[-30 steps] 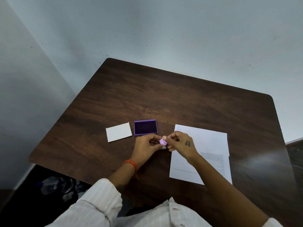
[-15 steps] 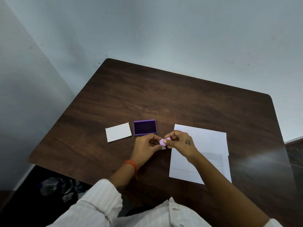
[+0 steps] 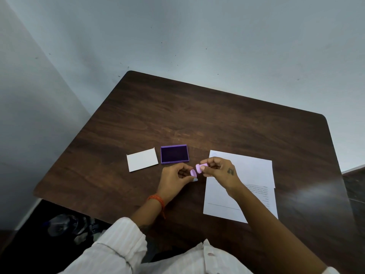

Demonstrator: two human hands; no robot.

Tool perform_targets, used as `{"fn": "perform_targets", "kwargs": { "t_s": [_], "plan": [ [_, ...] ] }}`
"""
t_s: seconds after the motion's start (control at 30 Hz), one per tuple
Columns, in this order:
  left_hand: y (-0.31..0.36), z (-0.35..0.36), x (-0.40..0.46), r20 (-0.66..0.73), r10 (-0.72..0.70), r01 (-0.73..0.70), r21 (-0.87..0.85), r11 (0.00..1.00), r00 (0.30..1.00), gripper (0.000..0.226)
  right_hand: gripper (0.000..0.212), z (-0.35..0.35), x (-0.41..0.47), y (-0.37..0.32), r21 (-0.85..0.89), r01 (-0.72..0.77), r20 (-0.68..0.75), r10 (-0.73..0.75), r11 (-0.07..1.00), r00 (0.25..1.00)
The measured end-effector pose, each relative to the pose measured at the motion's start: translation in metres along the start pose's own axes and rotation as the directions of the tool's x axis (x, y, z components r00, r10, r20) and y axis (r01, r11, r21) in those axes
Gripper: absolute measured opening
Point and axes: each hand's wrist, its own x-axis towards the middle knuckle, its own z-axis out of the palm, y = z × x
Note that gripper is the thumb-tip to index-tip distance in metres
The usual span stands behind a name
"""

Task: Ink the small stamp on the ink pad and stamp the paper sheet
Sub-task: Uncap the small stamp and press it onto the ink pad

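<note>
My right hand [image 3: 219,171] pinches a small pink stamp [image 3: 200,167], held sideways just above the table. My left hand [image 3: 175,178] holds the stamp's pink round cap [image 3: 193,173], a small gap apart from the stamp. An open purple ink pad [image 3: 174,154] with a dark inked face lies just beyond my left hand. The white paper sheet [image 3: 248,171], with some printed lines near its right edge, lies under and to the right of my right hand.
A white rectangular lid or card [image 3: 142,162] lies left of the ink pad. The dark wooden table [image 3: 197,115] stands in a corner of pale walls. Dark clutter sits on the floor at lower left [image 3: 67,226].
The pink stamp and its cap were together between both hands; now they are pulled apart, the cap in my left hand and the stamp in my right.
</note>
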Motion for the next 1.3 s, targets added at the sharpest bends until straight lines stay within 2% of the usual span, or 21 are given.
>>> {"fn": "perform_targets", "kwargs": {
  "t_s": [0.17, 0.3, 0.43, 0.67, 0.77, 0.83, 0.9, 1.0, 1.1, 1.2, 1.3],
  "plan": [
    [-0.004, 0.006, 0.002, 0.013, -0.013, 0.012, 0.037, 0.999, 1.000, 0.026, 0.018, -0.007, 0.000, 0.004, 0.014, -0.063, -0.064, 0.064, 0.998, 0.996],
    [-0.010, 0.010, 0.004, 0.024, 0.027, -0.031, 0.204, 0.978, 0.999, 0.027, 0.018, -0.009, -0.003, 0.007, 0.040, -0.085, -0.072, 0.088, 0.996, 0.994],
    [-0.018, 0.010, 0.004, -0.018, 0.067, -0.059, 0.299, 0.952, 0.998, 0.029, 0.018, -0.011, -0.003, 0.013, 0.033, -0.107, -0.080, 0.109, 0.994, 0.991],
    [-0.022, 0.008, 0.005, -0.007, 0.088, -0.080, 0.359, 0.930, 0.996, 0.043, 0.013, -0.010, -0.002, 0.013, 0.112, -0.145, -0.057, 0.152, 0.983, 0.987],
    [-0.024, -0.009, 0.005, -0.133, 0.185, -0.111, 0.431, 0.896, 0.974, 0.046, 0.017, -0.008, 0.002, 0.016, 0.151, -0.180, -0.075, 0.193, 0.972, 0.978],
    [-0.028, -0.027, 0.008, -0.276, 0.214, -0.059, 0.479, 0.876, 0.937, 0.051, 0.020, -0.005, 0.008, 0.018, 0.133, -0.199, -0.101, 0.213, 0.971, 0.972],
    [-0.031, -0.046, 0.015, -0.341, 0.179, 0.016, 0.497, 0.868, 0.923, 0.060, 0.022, -0.001, 0.014, 0.017, 0.117, -0.203, -0.110, 0.216, 0.972, 0.970],
    [-0.035, -0.068, 0.026, -0.261, 0.116, 0.046, 0.544, 0.838, 0.958, 0.077, 0.024, 0.011, 0.023, 0.007, 0.031, -0.148, -0.100, 0.150, 0.989, 0.984],
    [-0.039, -0.077, 0.035, -0.155, 0.102, 0.009, 0.588, 0.809, 0.983, 0.089, 0.028, 0.029, 0.036, -0.007, -0.065, -0.049, -0.086, 0.044, 0.997, 0.995],
    [-0.043, -0.077, 0.044, -0.069, 0.109, -0.044, 0.619, 0.784, 0.992, 0.092, 0.024, 0.049, 0.048, -0.019, -0.182, 0.074, -0.049, -0.085, 0.980, 0.995],
    [-0.049, -0.075, 0.049, -0.030, 0.131, -0.084, 0.624, 0.777, 0.991, 0.095, 0.020, 0.068, 0.055, -0.028, -0.306, 0.227, 0.049, -0.223, 0.925, 0.974]
  ]
}}
